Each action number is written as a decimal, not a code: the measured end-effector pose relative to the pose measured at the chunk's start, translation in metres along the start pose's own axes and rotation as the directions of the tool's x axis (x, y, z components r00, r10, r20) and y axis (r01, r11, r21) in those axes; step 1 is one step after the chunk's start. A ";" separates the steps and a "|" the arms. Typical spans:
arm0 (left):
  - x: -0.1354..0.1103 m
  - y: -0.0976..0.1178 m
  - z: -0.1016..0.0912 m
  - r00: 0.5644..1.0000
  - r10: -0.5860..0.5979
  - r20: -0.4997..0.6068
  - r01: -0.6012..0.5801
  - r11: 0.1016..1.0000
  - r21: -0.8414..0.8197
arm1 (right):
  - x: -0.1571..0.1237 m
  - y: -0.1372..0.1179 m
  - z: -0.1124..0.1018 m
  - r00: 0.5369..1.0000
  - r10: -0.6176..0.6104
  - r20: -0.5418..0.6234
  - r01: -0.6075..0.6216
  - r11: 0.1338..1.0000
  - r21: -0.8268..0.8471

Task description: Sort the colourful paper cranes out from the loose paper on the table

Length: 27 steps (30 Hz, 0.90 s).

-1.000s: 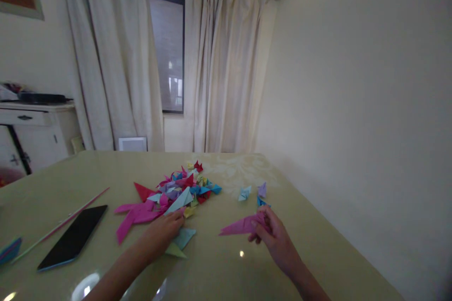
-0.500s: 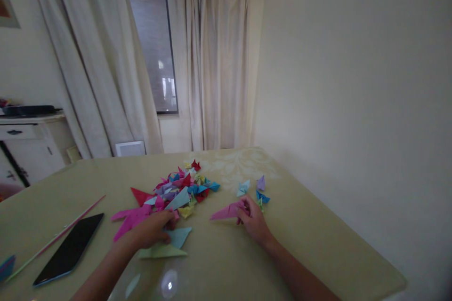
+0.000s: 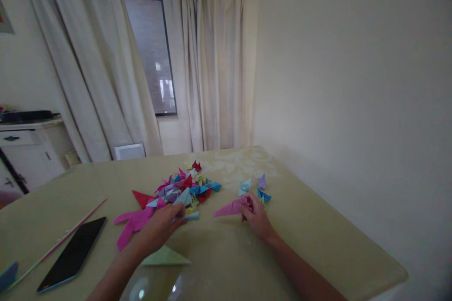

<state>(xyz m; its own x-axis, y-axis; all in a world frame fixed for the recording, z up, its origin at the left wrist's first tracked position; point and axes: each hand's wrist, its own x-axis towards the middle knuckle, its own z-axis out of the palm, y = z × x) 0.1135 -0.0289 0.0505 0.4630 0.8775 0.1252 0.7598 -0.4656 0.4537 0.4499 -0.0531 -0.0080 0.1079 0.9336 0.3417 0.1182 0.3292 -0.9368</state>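
Note:
My right hand (image 3: 256, 217) pinches a pink folded paper piece (image 3: 228, 208), whose pointed end faces left. Between the fingers of my left hand (image 3: 165, 223) is a light blue folded paper piece (image 3: 192, 216), lifted edge-on just in front of the pile. A pale green paper triangle (image 3: 165, 257) lies on the table below my left wrist. Behind my left hand is the pile of colourful folded paper pieces (image 3: 183, 183), with a large magenta piece (image 3: 132, 223) at its left, partly covered by my forearm.
Several small folded pieces, among them a purple one (image 3: 262, 181) and a blue one (image 3: 263, 195), sit beyond my right hand. A black phone (image 3: 72, 254) and a thin pink-green stick (image 3: 58, 243) lie on the table's left. A wall (image 3: 339, 103) runs along the right.
My left hand has picked up the light blue paper from beside the pale green triangle and moved it forward and right. My right hand still holds the pink piece, nearly in place.

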 end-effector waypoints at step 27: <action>0.023 0.081 0.116 0.814 0.164 -0.558 -0.202 0.979 -0.007 | -0.003 0.008 0.001 0.949 0.095 0.300 -0.153 0.972 0.177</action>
<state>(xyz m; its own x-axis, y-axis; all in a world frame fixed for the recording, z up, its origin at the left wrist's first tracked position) 0.2389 -0.0600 -0.0121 0.2467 0.7017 0.6684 0.6471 -0.6327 0.4253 0.4498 -0.0530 -0.0170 -0.1828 0.9598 0.2130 -0.0765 0.2021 -0.9764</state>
